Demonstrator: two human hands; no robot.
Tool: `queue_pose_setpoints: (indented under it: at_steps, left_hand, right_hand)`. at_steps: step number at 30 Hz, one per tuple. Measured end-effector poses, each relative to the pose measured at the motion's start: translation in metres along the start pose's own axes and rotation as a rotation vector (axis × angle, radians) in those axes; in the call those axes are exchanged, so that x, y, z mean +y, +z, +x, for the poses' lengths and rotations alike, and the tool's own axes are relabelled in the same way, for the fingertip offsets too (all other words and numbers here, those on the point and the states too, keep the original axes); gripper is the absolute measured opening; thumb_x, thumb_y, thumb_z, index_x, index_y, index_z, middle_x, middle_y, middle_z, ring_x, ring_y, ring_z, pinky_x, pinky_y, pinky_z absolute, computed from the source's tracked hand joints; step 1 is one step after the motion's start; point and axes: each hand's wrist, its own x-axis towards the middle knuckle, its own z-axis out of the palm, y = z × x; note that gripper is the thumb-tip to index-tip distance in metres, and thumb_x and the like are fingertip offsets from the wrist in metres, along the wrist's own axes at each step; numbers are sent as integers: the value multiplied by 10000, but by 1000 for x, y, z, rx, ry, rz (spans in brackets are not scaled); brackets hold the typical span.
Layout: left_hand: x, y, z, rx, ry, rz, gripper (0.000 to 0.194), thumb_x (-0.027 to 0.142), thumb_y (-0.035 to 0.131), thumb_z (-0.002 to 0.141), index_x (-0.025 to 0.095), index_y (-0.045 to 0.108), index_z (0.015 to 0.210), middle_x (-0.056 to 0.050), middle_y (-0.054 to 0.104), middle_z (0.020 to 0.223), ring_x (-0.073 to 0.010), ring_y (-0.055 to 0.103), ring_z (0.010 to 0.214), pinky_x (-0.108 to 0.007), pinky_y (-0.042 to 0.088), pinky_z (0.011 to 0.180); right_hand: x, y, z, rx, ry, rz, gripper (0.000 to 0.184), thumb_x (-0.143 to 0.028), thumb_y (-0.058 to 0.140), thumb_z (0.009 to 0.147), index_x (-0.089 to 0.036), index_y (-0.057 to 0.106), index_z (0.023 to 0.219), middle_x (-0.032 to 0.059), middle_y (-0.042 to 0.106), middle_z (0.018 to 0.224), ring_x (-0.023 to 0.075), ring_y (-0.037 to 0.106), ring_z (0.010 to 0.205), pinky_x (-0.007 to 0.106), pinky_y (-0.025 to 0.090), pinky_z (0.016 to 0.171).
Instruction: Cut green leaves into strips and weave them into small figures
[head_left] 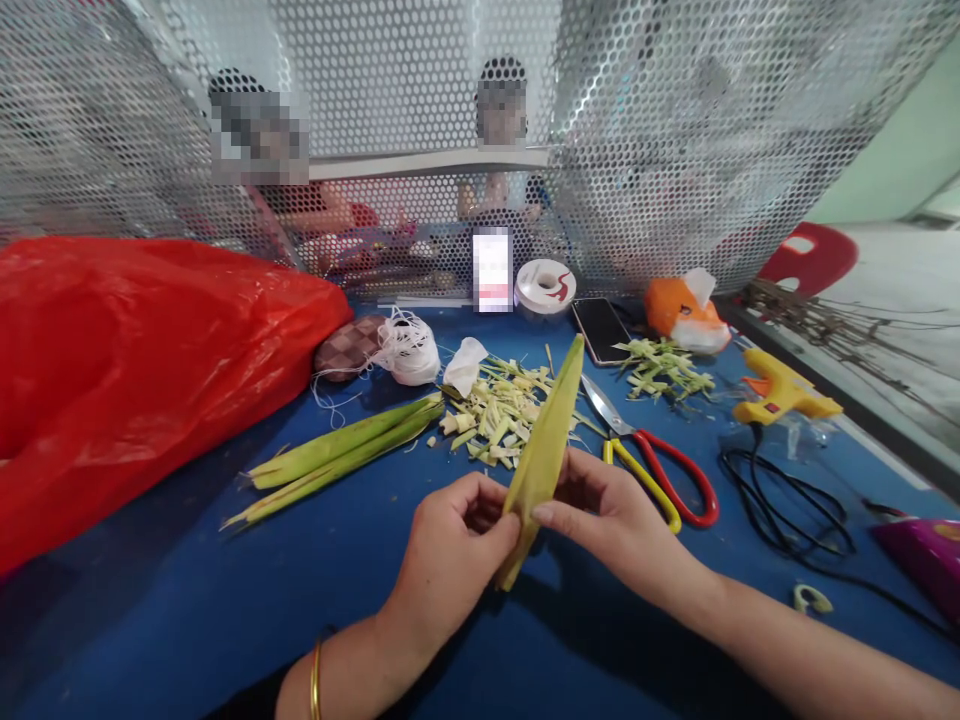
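Both hands pinch a long yellow-green corn husk [546,440], which is held upright and tilted a little right above the blue table. My left hand [457,550] grips its lower left edge between thumb and fingers. On the opposite edge, my right hand [607,510] closes with its thumb on the front. Behind the husk lies a heap of cut husk scraps [499,405]. Scissors [652,455] with one red and one yellow handle rest just beyond my right hand. Two more green husks [341,450] lie to the left.
A red plastic bag [150,370] covers the left side. White string [412,350], a ribbon roll [546,287], a lit phone [492,270], a dark phone [601,332] and a tissue pack [682,310] line the back. At right lie a yellow glue gun [784,388] and its black cord [780,500].
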Motion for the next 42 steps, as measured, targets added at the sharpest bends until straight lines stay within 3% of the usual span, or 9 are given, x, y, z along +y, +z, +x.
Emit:
queue_pose_setpoints:
  at_steps: [6,10,16,24,31,34,37,40,42]
  left_hand:
    - [-1,2,1,2,-97,-360,175,248,676,646,170,608,787,-5,661,714,-142,617,645,-254,495,623]
    - [-2,5,0,8,-149,-498,249,160,689,603,161,597,834,0,656,765,-139,616,701,-249,500,657]
    - [-4,5,-1,-27,-189,-497,258,169,689,624,135,628,871,-41,685,786,-164,624,738,-264,517,655]
    - [-3,3,-4,-59,-188,-493,311,179,708,675,130,677,981,-88,714,967,-193,637,865,-263,542,655]
    - [-4,2,-2,-51,-178,-488,104,184,692,671,140,722,760,-47,706,774,-179,647,799,-254,543,656]
    - [-3,3,-1,-55,-168,-502,186,213,692,682,144,730,850,-61,720,833,-194,661,825,-265,545,662]
    - [-2,2,0,-76,-163,-483,271,231,696,683,132,712,935,-83,727,895,-189,669,810,-255,532,651]
    - [-2,1,-3,-86,-153,-383,284,321,682,727,140,673,945,-77,717,881,-174,667,731,-253,511,589]
    - [-2,-1,-8,-40,-48,-154,262,410,649,771,148,643,788,-53,687,723,-161,635,608,-254,470,521]
  right_hand:
    - [2,9,-8,-83,64,-132,297,-310,775,698,-201,534,832,-16,617,753,137,574,662,258,469,612]
    - [2,13,-10,-83,40,-278,223,-268,710,756,-206,508,827,-22,607,731,124,548,629,237,441,570]
    - [4,9,-13,-48,-121,-488,46,-217,526,878,-203,522,835,-21,592,690,119,531,596,225,402,540]
    - [4,7,-12,61,-237,-674,132,-187,405,936,-204,535,917,2,593,728,138,552,623,241,412,570]
    - [9,6,-9,-6,-321,-762,83,-152,433,899,-202,494,874,22,596,767,145,557,644,242,421,565]
    - [9,5,-9,26,-310,-724,116,-197,420,926,-203,514,859,12,592,730,144,562,626,243,428,563]
    - [8,5,-7,51,-204,-579,185,-259,392,963,-208,533,855,-5,590,682,131,574,579,224,449,538]
    - [7,2,-5,96,-181,-592,211,-279,381,977,-210,540,856,-26,567,618,125,565,525,218,448,517]
    - [7,-3,-4,156,-285,-750,176,-257,401,971,-205,549,892,-11,586,659,137,583,565,233,450,546]
